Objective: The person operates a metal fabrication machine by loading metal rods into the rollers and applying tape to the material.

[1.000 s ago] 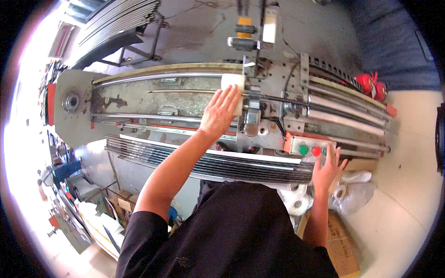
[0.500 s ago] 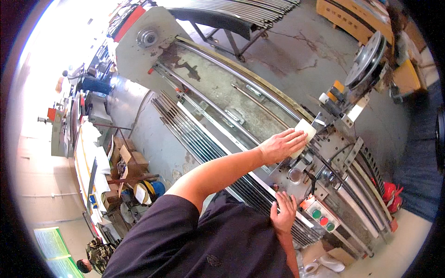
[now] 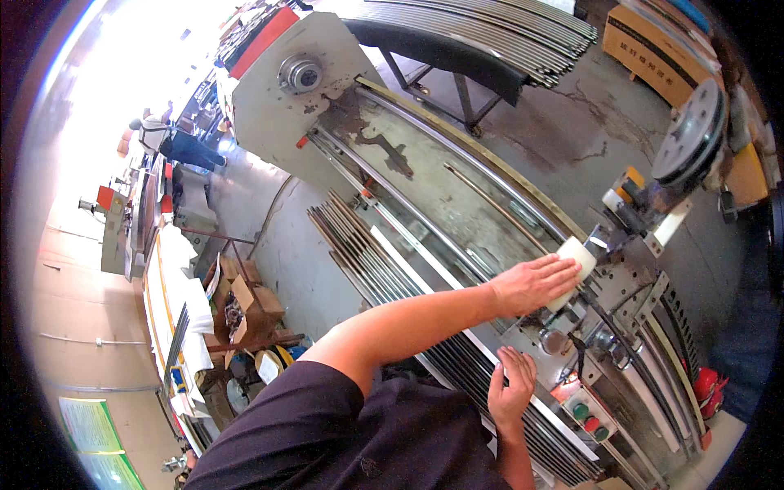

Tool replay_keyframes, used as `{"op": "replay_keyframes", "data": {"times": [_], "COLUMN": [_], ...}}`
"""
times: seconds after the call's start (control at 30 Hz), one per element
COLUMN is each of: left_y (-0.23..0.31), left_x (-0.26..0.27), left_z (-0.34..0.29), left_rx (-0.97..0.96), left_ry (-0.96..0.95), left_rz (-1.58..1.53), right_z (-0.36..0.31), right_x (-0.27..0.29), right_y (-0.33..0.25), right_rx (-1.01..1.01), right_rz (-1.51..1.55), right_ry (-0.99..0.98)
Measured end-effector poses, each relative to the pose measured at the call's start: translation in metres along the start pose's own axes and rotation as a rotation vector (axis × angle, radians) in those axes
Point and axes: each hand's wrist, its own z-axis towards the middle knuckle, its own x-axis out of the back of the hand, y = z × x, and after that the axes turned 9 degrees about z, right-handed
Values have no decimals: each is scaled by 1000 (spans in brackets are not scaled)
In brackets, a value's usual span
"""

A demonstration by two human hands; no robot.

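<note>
My left hand (image 3: pixel 535 284) lies with outstretched fingers on a cream-coloured block (image 3: pixel 578 257) mounted on a long metal machine. A thin brown rod (image 3: pixel 496 208) runs up to this block from the machine bed (image 3: pixel 445 200). Lower down, my right hand (image 3: pixel 512 382) is raised with its fingers slightly curved and its thumb apart, holding nothing. It hovers over a row of dark metal rods (image 3: pixel 457 367) beside a white rail (image 3: pixel 420 278). To its right sits a control box with green and red buttons (image 3: pixel 586 414).
Past the machine stands a rack of metal rods (image 3: pixel 490 33). A grey disc wheel (image 3: pixel 692 131) rises at the far right near a cardboard box (image 3: pixel 653 49). At left are open cartons (image 3: pixel 253 306) and a white-covered bench (image 3: pixel 175 282). Someone in blue trousers (image 3: pixel 192 149) is far back.
The whole view has shifted, so the machine appears lower and further right. My left hand stays on the cream block. My right hand has lifted slightly away from the control box.
</note>
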Motion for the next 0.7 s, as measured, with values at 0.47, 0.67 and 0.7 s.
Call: {"op": "replay_keyframes", "data": {"times": [0.47,0.67,0.7], "left_y": [-215,-341,-357], "left_x": [42,79,78], "left_z": [-136,-204,-214], "left_rx": [24,-10,-11], "left_ry": [105,1,-20], "left_rz": [47,78,15], "right_z": [139,207,211], "right_x": [-275,-339,-345], "right_y": [-182,-221,-229], "right_rx": [-214,-202,-216], "right_rz": [-134,-220,-235], "right_ry": [253,319,340]}}
